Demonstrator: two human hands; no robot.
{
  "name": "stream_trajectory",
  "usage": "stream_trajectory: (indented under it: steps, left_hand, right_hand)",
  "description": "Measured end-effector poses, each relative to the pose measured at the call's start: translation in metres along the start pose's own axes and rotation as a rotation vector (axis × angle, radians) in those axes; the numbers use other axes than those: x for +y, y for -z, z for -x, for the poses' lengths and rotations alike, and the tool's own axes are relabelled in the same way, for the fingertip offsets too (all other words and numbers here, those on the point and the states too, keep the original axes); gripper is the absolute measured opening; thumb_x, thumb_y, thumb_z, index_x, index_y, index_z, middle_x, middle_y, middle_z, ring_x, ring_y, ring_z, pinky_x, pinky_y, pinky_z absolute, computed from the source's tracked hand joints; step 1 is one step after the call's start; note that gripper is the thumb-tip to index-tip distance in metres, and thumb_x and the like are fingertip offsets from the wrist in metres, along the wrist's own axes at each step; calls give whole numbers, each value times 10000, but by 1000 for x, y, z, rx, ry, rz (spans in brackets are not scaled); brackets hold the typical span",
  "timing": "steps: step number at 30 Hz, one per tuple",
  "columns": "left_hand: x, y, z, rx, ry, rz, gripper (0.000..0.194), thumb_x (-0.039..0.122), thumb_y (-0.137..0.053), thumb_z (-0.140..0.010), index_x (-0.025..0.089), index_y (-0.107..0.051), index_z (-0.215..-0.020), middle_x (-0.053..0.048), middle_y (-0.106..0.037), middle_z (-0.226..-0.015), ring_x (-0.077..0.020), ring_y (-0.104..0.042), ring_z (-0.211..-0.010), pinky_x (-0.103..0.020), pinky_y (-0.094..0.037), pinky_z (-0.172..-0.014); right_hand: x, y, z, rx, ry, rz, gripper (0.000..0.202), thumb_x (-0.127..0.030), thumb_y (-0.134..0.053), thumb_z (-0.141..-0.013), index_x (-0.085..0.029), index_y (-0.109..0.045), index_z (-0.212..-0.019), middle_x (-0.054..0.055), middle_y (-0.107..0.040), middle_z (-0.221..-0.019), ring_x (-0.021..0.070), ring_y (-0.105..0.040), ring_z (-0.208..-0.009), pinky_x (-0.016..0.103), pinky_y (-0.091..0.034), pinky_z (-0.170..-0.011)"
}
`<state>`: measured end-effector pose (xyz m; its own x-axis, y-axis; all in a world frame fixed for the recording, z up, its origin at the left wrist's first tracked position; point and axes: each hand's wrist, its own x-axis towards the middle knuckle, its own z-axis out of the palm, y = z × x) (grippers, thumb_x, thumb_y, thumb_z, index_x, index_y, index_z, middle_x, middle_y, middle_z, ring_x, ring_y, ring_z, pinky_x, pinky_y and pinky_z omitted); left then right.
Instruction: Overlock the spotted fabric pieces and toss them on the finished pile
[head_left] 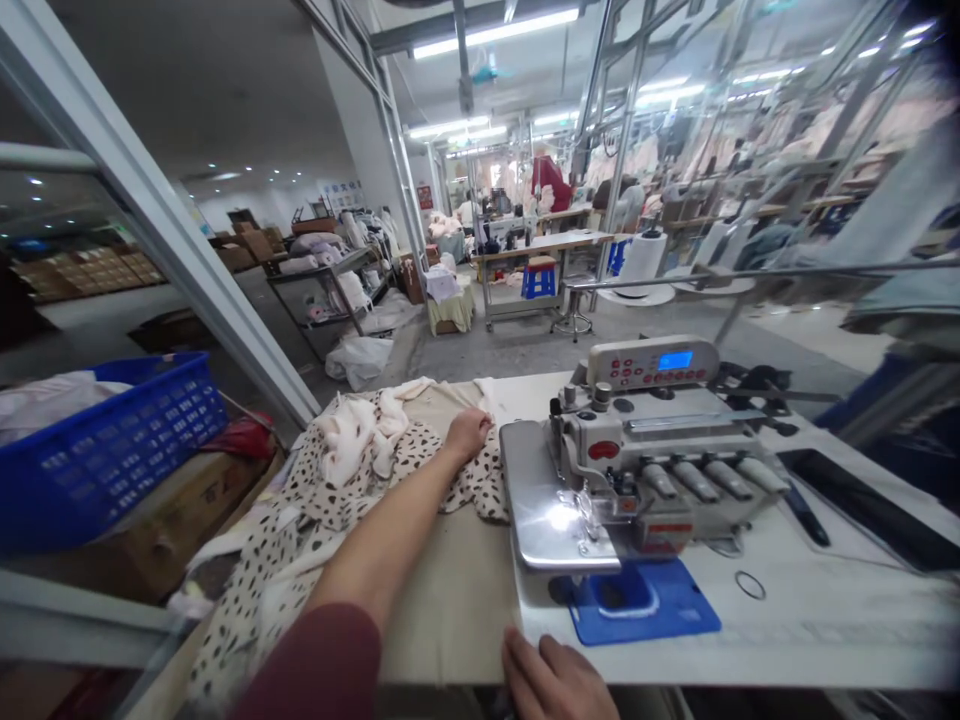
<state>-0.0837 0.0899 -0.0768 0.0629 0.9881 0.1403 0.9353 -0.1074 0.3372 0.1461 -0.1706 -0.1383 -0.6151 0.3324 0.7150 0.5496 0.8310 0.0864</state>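
Note:
My left hand reaches across the table with its fingers closed on the edge of a cream fabric with black spots. More of this cloth lies bunched and hangs down toward the left, with a plain whitish piece heaped on top. Just right of the cloth stands an overlock sewing machine, its lamp lit over the metal plate. At the table's front edge is my right hand, fingers curled; the lower frame edge cuts it off, and what it grips, if anything, is hidden.
A blue plastic basket with cloth sits on a cardboard box at left. A metal post slants beside it. Right of the machine lie a dark phone-like slab and a blue-black tool. Thread cones stand behind.

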Motion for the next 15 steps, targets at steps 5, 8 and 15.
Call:
stream_trajectory:
  steps: [5, 8, 15]
  left_hand:
    - [4, -16, 0, -11, -25, 32, 307, 356, -596, -963, 170, -615, -1207, -100, -620, -1248, -226, -624, -1088, -449, -544, -933]
    - [3, -12, -5, -16, -16, 45, 310, 359, -595, -964, 173, -613, -1211, -101, -618, -1250, -223, -626, -1080, -443, -548, -926]
    - [-9, 23, -57, 44, 103, 61, 337, 363, -601, -960, 168, -599, -1235, -104, -611, -1259, -231, -625, -1087, -450, -548, -924]
  right_hand:
    - [11, 16, 8, -38, 31, 11, 356, -7, -410, -885, -162, -716, -983, 65, -786, -942, 199, -631, -630, 301, -486, -540]
    - [17, 22, 10, -66, 49, -1, 398, -22, -349, -920, -169, -708, -1013, 67, -786, -970, 207, -650, -661, 306, -508, -555]
    - [30, 14, 1, -121, 59, -110, 360, -155, -323, -1019, -170, -683, -1020, 82, -768, -985, 168, -624, -582, 279, -491, -511]
